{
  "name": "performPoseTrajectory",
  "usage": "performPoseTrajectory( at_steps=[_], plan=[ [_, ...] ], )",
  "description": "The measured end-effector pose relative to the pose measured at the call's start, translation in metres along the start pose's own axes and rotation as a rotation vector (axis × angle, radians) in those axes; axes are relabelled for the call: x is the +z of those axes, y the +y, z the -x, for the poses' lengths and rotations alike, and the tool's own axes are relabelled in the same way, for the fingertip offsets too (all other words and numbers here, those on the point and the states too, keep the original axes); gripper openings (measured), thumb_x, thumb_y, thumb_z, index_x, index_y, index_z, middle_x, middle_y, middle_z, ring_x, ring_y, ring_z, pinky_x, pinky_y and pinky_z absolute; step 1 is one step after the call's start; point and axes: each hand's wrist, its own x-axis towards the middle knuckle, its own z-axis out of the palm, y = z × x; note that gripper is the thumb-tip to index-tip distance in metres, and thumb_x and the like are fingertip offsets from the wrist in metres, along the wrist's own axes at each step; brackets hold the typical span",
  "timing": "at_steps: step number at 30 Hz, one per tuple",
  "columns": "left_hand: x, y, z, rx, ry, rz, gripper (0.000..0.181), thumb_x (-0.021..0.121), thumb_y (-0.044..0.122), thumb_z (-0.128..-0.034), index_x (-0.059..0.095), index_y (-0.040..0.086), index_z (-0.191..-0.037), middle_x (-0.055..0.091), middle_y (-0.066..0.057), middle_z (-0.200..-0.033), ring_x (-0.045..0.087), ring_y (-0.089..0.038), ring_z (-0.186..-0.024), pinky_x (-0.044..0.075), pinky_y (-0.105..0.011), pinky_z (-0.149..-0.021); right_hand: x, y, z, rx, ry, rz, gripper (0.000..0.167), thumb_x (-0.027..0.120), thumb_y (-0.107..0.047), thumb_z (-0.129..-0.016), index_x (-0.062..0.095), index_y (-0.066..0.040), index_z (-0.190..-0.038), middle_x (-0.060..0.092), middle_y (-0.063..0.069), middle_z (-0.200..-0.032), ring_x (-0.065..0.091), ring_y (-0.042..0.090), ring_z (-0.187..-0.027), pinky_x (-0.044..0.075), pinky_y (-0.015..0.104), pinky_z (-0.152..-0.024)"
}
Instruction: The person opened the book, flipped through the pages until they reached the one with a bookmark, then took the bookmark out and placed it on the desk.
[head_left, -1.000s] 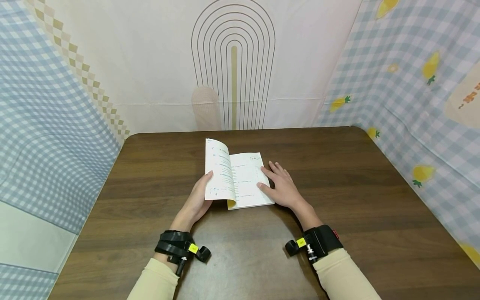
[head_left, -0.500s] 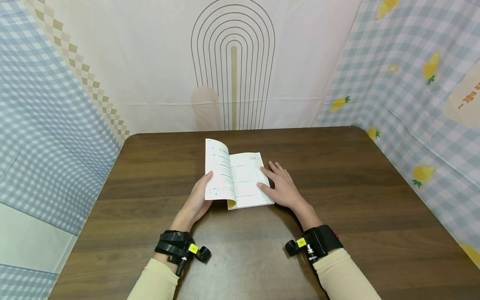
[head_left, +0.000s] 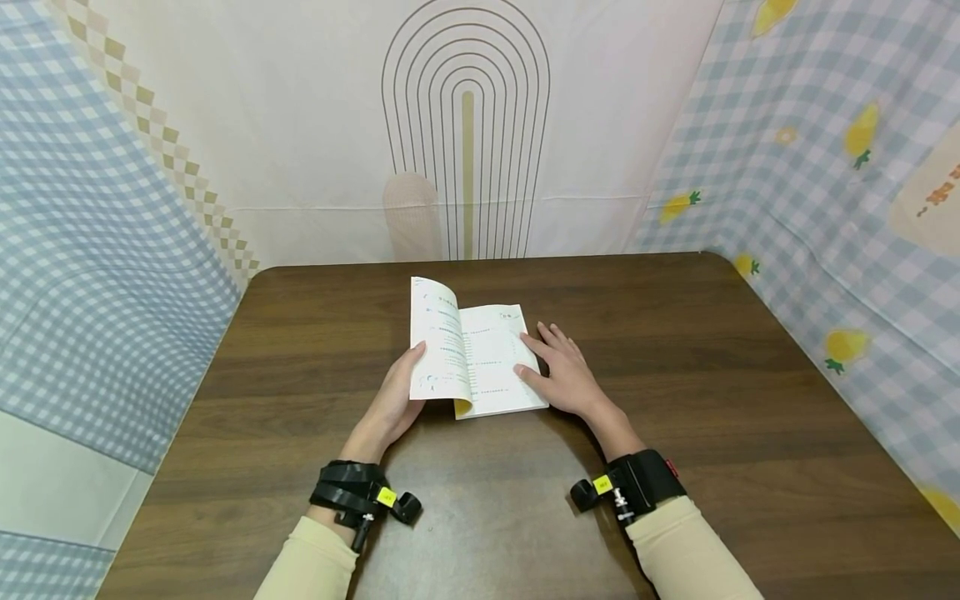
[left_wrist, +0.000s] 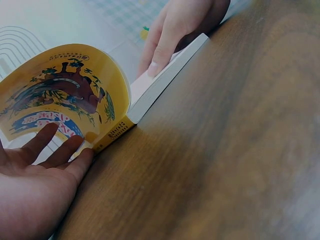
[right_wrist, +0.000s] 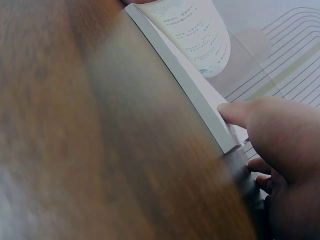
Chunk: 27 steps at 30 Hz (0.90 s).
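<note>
An open book (head_left: 498, 358) with printed white pages lies on the wooden table, its left side raised and curved. My left hand (head_left: 392, 404) holds that raised side at its left edge, thumb on the page and fingers behind the yellow illustrated cover (left_wrist: 75, 90). On the flat right page rest the thumb and index fingertip of my right hand (head_left: 566, 375), the other fingers spread past the book's right edge. In the right wrist view the thumb of my right hand (right_wrist: 285, 135) touches the page near the edge of the thick page block (right_wrist: 185, 85).
The dark wooden table (head_left: 675, 350) extends around the book. Behind it hangs a white cloth (head_left: 300, 125) with an arch pattern, and blue checked cloths (head_left: 112, 217) hang at both sides. Each wrist wears a black strap with a small camera (head_left: 406, 508).
</note>
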Motion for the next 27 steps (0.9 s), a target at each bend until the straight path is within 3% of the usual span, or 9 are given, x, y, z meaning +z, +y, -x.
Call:
performPoseTrajectory(
  at_steps=[11, 20, 27],
  plan=[
    [0.0008, -0.0016, -0.0009, 0.009, -0.007, 0.009, 0.059, 0.037, 0.046, -0.1146, 0.043, 0.008, -0.159, 0.061, -0.009, -0.139, 0.065, -0.014, -0.113, 0.051, -0.028, -0.095, 0.0002, 0.0009, 0.0008, -0.008, 0.007, 0.006, 0.062, 0.062, -0.037, -0.106, 0.047, -0.011, -0.161, 0.024, 0.022, -0.172, 0.01, 0.042, -0.161, 0.009, 0.066, -0.125],
    [0.0006, -0.0002, 0.0, 0.006, -0.007, -0.001, 0.059, 0.037, 0.047, -0.1146, 0.043, 0.009, -0.16, 0.058, -0.013, -0.144, 0.065, -0.014, -0.115, 0.05, -0.028, -0.096, 0.0006, 0.0004, 0.0012, -0.059, 0.029, -0.019, 0.059, 0.062, -0.034, -0.107, 0.048, -0.01, -0.16, 0.031, 0.015, -0.171, 0.013, 0.047, -0.159, 0.008, 0.072, -0.122],
    [0.0, -0.0013, 0.0, 0.01, 0.0, 0.004, 0.059, 0.036, 0.046, -0.1147, 0.043, 0.008, -0.159, 0.062, -0.009, -0.139, 0.066, -0.014, -0.114, 0.051, -0.028, -0.095, -0.0008, -0.0015, 0.0013, -0.105, 0.041, -0.037, 0.059, 0.061, -0.032, -0.109, 0.046, -0.011, -0.161, 0.036, 0.013, -0.169, 0.02, 0.046, -0.158, 0.008, 0.076, -0.119]
  ],
)
